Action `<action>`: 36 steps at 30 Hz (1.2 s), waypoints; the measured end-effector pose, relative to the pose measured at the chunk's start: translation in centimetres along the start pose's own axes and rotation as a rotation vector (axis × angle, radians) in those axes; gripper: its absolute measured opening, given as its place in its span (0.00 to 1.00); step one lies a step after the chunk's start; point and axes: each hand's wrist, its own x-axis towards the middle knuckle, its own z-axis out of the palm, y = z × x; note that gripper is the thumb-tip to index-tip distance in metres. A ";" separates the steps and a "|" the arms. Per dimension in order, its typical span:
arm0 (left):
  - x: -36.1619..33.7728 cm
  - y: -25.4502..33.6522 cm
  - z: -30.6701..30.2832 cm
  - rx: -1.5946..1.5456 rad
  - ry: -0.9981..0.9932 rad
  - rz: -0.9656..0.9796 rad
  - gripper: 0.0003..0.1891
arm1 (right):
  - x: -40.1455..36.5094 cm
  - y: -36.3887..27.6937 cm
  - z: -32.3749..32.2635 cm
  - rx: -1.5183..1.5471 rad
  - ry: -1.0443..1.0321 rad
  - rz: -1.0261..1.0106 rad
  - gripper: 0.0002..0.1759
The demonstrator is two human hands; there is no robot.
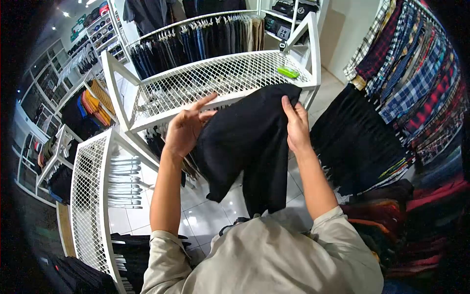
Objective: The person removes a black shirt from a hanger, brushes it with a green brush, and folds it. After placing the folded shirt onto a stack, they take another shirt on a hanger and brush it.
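Observation:
A black garment (249,132) hangs in front of me, its lower part split into two lengths like trouser legs. At its upper right corner my right hand (296,122) pinches the cloth between thumb and fingers. My left hand (188,127) is at the garment's left edge with thumb and fingers spread apart; the cloth lies beside it. Just beyond the garment is a white mesh shelf (196,73), on which a bright green object (288,72) lies at the right end.
Rows of trousers (196,41) hang behind the shelf. Plaid shirts (411,93) and black garments (357,137) hang on the right. A second mesh rack (90,196) with white hangers (125,181) stands on the left. Tiled floor (196,215) shows below.

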 end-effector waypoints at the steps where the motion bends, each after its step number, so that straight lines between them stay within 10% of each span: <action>1: 0.0 -0.6 0.0 0.162 0.078 -0.162 0.38 | 0.0 0.0 0.0 -0.024 -0.041 0.007 0.12; 3: -0.7 -2.1 2.8 0.495 0.360 -0.467 0.54 | -0.2 0.5 0.1 -0.113 -0.085 -0.025 0.14; 8: 0.1 -7.5 2.7 0.250 0.004 -0.591 0.41 | -0.8 -0.5 1.3 -0.232 -0.106 -0.139 0.14; 14: 2.3 -9.9 2.9 -0.161 -0.072 -0.337 0.22 | -0.4 -2.9 -0.1 -0.217 -0.032 -0.163 0.14; 16: 2.9 -4.9 6.7 0.120 0.248 -0.232 0.19 | 0.0 -3.0 -1.7 -0.199 -0.038 -0.202 0.14; 20: 5.5 -2.3 5.7 0.089 0.236 -0.042 0.22 | 0.0 -2.3 -2.7 -0.240 -0.015 -0.235 0.15; 24: 4.7 -3.9 6.0 0.458 0.247 -0.247 0.34 | 0.2 -1.0 -2.5 -0.252 0.017 -0.234 0.14; 28: 6.4 -1.4 6.1 0.333 0.404 -0.066 0.19 | -0.8 -0.6 -2.3 -0.294 -0.005 -0.192 0.15; 36: 6.9 6.5 6.8 0.628 0.462 0.120 0.22 | -3.5 -1.3 -2.4 -0.333 -0.693 0.241 0.17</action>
